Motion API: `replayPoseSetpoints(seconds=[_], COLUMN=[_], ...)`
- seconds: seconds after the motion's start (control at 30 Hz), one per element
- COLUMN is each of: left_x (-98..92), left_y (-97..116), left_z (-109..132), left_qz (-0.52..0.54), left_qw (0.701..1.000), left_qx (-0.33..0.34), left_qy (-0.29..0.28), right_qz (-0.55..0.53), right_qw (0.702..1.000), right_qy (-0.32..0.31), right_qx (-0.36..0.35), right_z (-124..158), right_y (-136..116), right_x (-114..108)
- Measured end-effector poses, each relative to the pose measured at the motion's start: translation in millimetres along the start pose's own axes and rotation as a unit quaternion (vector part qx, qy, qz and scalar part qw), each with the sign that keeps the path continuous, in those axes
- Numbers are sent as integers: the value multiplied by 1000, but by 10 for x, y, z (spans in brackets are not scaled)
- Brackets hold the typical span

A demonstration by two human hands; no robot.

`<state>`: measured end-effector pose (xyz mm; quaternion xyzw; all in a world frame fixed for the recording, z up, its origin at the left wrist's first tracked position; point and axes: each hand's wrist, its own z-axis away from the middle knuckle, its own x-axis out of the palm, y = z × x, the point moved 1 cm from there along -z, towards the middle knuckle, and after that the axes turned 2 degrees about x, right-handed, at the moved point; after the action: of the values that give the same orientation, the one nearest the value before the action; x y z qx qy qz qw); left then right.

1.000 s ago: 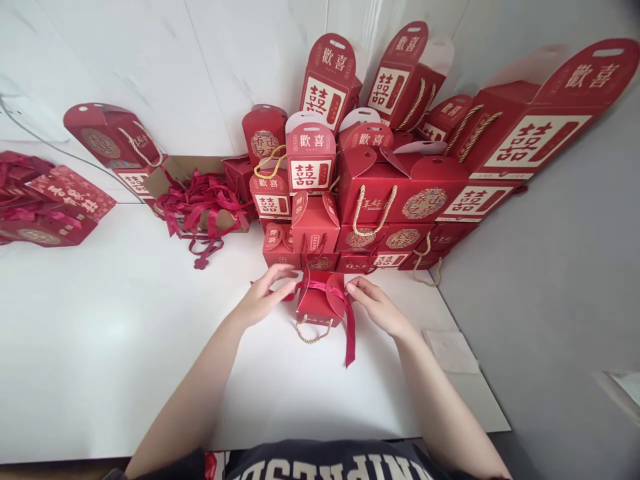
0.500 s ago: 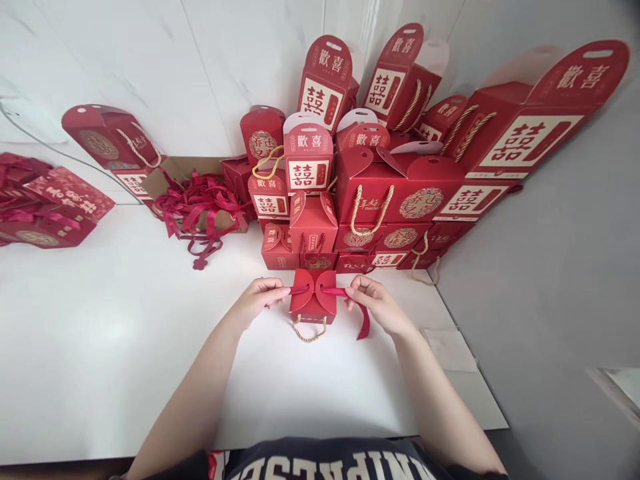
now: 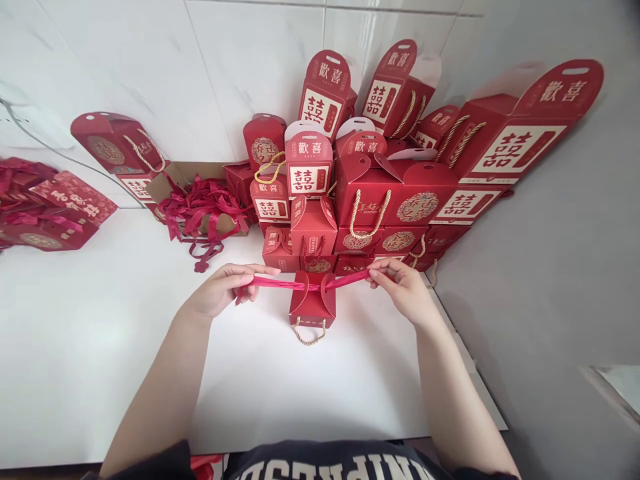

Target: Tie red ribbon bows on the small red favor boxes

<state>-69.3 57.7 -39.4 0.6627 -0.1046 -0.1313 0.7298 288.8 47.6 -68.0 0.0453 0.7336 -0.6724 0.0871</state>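
Observation:
A small red gift box [image 3: 312, 310] with a twisted cord handle [image 3: 309, 339] stands on the white table in front of me. Through the holes in its two rounded top flaps runs a red ribbon [image 3: 277, 283], stretched out to both sides. My left hand [image 3: 220, 287] pinches one end of the ribbon, left of the box, with the index finger pointing out along it. On the right, my right hand [image 3: 395, 283] grips the other end between thumb and fingers. The flaps stand raised around the ribbon, with their holes pulled upward.
Stacked red gift boxes [image 3: 400, 193] rise behind the small box, against the wall. An open cardboard box [image 3: 185, 172] full of loose red ribbons [image 3: 200, 203] sits left of them. More red boxes [image 3: 50, 220] lie at the far left. A grey wall [image 3: 545, 280] borders the table's right side.
My hands have moved apart and slightly up, drawing out a longer span of ribbon on each side. The ribbon tail hanging below my right hand is no longer visible. The flaps stand more upright.

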Motion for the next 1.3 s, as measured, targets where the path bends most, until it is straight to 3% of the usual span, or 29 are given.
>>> replayPoseSetpoints(seconds=[0.17, 0.27, 0.47, 0.57, 0.77, 0.83, 1.0, 1.2, 1.3], left_x=[38, 166, 611, 869, 1154, 1176, 1198, 1223, 1215], left_y=[283, 495, 742, 754, 630, 576, 520, 457, 416], left_z=[-101, -145, -146, -129, -124, -146, -197, -271, -294], left_qz=[34, 51, -10, 13, -30, -33, -16, 134, 124], left_qw=[990, 975, 953, 944, 976, 978, 980, 989, 991], left_qx=[139, 211, 270, 284, 211, 204, 180, 67, 52], left_qy=[-22, -44, 137, 170, 35, 31, 85, 18, 13], right_qz=[72, 49, -130, -152, -162, -165, -175, -166, -147], right_qw=[992, 986, 963, 964, 977, 978, 978, 981, 983], right_qy=[88, 143, 191, 159, 61, 46, 43, 17, 29], right_qx=[-45, -68, -139, -152, -124, -118, -104, -102, -104], right_z=[-29, -28, -61, -78, -74, -78, -98, -100, -101], right_y=[-315, -553, -847, -905, -948, -940, -904, -899, -899], right_x=[-68, -17, 222, 393, 643, 656, 615, 607, 594])
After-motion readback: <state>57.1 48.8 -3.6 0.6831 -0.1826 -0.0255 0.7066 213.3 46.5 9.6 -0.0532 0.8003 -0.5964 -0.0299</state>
